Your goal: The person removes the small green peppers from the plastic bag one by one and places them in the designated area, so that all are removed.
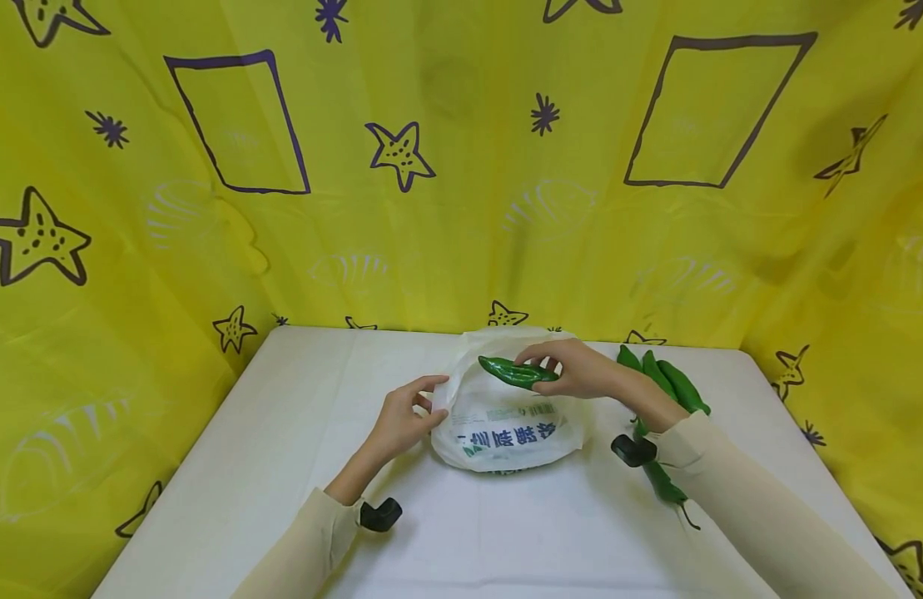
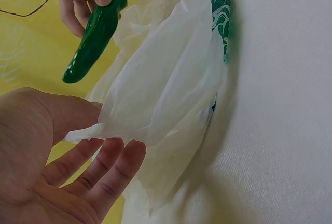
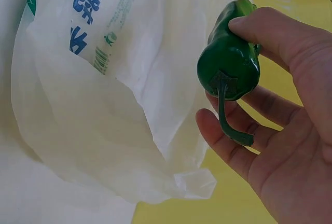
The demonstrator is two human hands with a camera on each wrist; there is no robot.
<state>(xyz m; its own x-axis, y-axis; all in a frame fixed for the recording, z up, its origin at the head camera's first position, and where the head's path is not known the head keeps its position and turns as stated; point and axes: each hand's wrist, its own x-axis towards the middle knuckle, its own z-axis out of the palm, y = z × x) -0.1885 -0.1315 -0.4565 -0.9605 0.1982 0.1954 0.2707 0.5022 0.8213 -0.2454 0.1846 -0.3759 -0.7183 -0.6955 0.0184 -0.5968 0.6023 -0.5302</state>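
A white plastic bag (image 1: 506, 441) with blue and green print lies on the table, its mouth spread. My left hand (image 1: 404, 420) pinches the bag's left rim between thumb and fingers; in the left wrist view the thin film (image 2: 155, 84) is drawn taut from that pinch. Over the bag's mouth, my right hand (image 1: 573, 370) holds a green pepper (image 1: 513, 373) by its stem end. In the right wrist view, the thumb presses the side of the pepper (image 3: 228, 63), and its curved stem points toward the palm.
Several green peppers (image 1: 678, 387) lie at the back right of the white table (image 1: 281, 466), partly behind the right forearm. Another pepper (image 1: 663, 482) with a long stem sits nearer, beside the right sleeve. A yellow patterned curtain (image 1: 461, 233) surrounds the table's back and sides.
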